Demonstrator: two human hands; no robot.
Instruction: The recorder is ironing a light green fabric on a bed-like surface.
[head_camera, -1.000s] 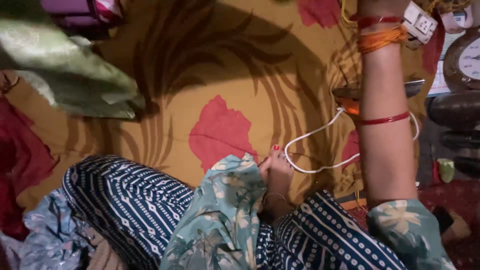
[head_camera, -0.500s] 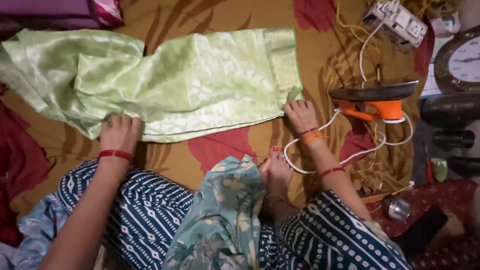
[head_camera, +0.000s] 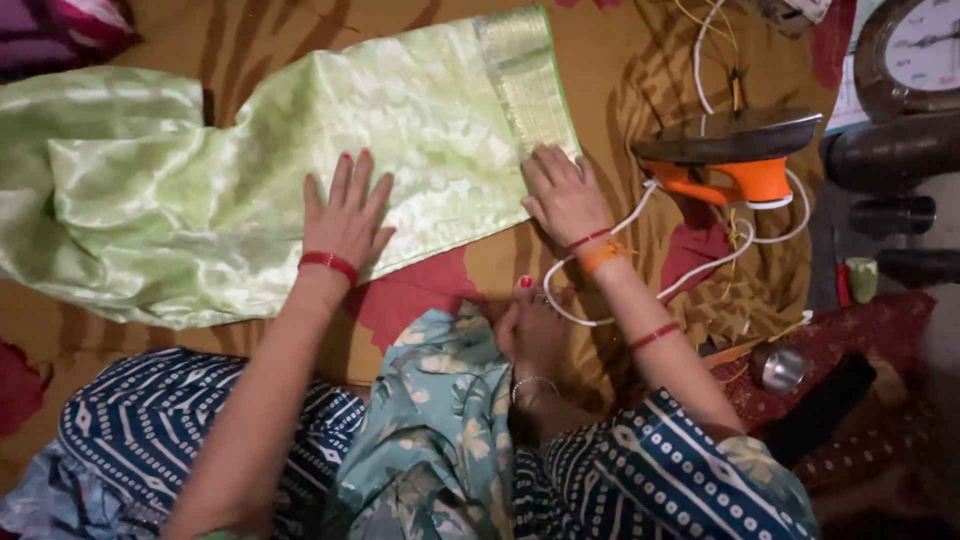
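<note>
The pale green cloth (head_camera: 280, 170) lay spread on the patterned bedsheet (head_camera: 640, 70), just above the seated person's knees. The left hand (head_camera: 345, 215) pressed flat on it, fingers released and splayed. The right hand (head_camera: 563, 195) rested at the gold border (head_camera: 525, 80), fingers loosely extended, gripping nothing. Smoothing would be done best by even outward strokes toward that border. An orange-handled iron (head_camera: 735, 155) sat near the right hand. No packages or labels could be made out; a round clock (head_camera: 915, 50) stood at the upper right.

Red bangles and orange thread circle the wrists above blue-white patterned clothing (head_camera: 650, 470).
</note>
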